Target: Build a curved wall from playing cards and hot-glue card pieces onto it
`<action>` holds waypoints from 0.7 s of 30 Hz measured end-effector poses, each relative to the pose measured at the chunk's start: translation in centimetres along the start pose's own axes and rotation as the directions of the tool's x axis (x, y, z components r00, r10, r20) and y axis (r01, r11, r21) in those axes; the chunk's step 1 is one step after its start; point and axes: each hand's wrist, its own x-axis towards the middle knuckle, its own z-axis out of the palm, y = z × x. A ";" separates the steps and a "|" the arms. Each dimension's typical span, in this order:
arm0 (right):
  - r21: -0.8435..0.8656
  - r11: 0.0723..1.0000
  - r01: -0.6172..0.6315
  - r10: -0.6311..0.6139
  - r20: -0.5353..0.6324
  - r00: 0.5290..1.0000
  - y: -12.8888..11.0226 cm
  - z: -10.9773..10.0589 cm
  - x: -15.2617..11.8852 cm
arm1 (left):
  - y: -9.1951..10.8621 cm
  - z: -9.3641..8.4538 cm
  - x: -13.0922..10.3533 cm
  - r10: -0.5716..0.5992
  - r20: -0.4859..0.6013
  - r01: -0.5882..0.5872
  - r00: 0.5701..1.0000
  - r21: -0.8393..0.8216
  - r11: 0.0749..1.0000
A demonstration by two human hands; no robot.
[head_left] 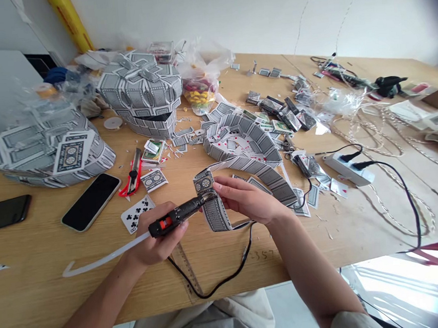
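My left hand [158,238] is closed around a black hot glue gun [177,217] with a red switch; a white glue stick [105,259] sticks out of its back. The gun's nozzle meets a long looped strip of folded playing cards [217,214]. My right hand [246,197] pinches this strip near its upright end, thumb and fingers on the cards. Behind the strip is a bowl-shaped ring of joined cards [242,140], red-pip faces inside. A loose eight of clubs [135,214] lies partly behind my left hand.
Two larger card-built shapes [140,87] stand at the back left. Left of my hands lie a red utility knife [132,174] and two phones [91,202]. A power strip [349,169], cords and rope spread rightward. A ruler [189,271] lies by the front edge.
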 end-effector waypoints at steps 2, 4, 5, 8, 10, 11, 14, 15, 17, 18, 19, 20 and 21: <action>0.006 1.000 0.008 -0.008 0.003 1.000 0.0 -0.1 0.0 | 0.1 -0.2 0.2 0.002 -0.007 -0.002 1.000 0.020 1.000; 0.011 1.000 0.012 -0.012 0.007 1.000 -0.1 -0.1 0.0 | 0.2 -0.4 0.4 0.003 -0.011 -0.002 1.000 0.039 0.999; 0.013 1.000 0.012 -0.013 0.007 1.000 -0.1 -0.1 0.0 | 0.2 -0.5 0.5 0.006 -0.010 -0.005 1.000 0.046 0.999; 0.013 1.000 0.011 -0.011 0.006 1.000 0.0 -0.1 0.0 | 0.4 -0.6 0.7 0.028 -0.006 -0.027 1.000 0.060 0.998; 0.011 1.000 0.010 -0.010 0.012 1.000 0.1 -0.1 0.0 | 0.6 -0.5 0.7 0.050 -0.003 -0.049 0.999 0.059 0.997; 0.011 1.000 0.011 -0.011 0.014 1.000 0.2 -0.1 0.1 | 0.6 -0.5 0.7 0.058 -0.001 -0.058 0.998 0.059 0.997; 0.008 1.000 0.025 -0.025 0.003 1.000 0.5 -0.2 0.2 | 0.6 -0.2 0.5 0.083 -0.017 -0.082 0.996 0.046 0.996; 0.007 1.000 0.030 -0.030 -0.001 1.000 0.6 -0.2 0.3 | 0.5 -0.1 0.4 0.087 -0.023 -0.086 0.996 0.040 0.995; 0.006 0.999 0.032 -0.032 0.003 0.999 0.7 -0.3 0.3 | 0.4 -0.1 0.4 0.089 -0.030 -0.087 0.996 0.041 0.995; 0.007 0.999 0.031 -0.031 0.009 0.999 0.7 -0.3 0.3 | 0.4 -0.1 0.4 0.090 -0.027 -0.089 0.996 0.051 0.995; 0.008 0.999 0.031 -0.031 0.014 0.999 0.7 -0.3 0.3 | 0.3 -0.1 0.4 0.093 -0.021 -0.092 0.995 0.066 0.994; 0.010 0.999 0.033 -0.033 0.018 0.999 0.7 -0.4 0.3 | 0.4 -0.2 0.5 0.098 -0.018 -0.096 0.995 0.083 0.992; 0.011 0.999 0.034 -0.035 0.020 0.999 0.6 -0.4 0.3 | 0.4 -0.3 0.6 0.104 -0.017 -0.101 0.994 0.100 0.990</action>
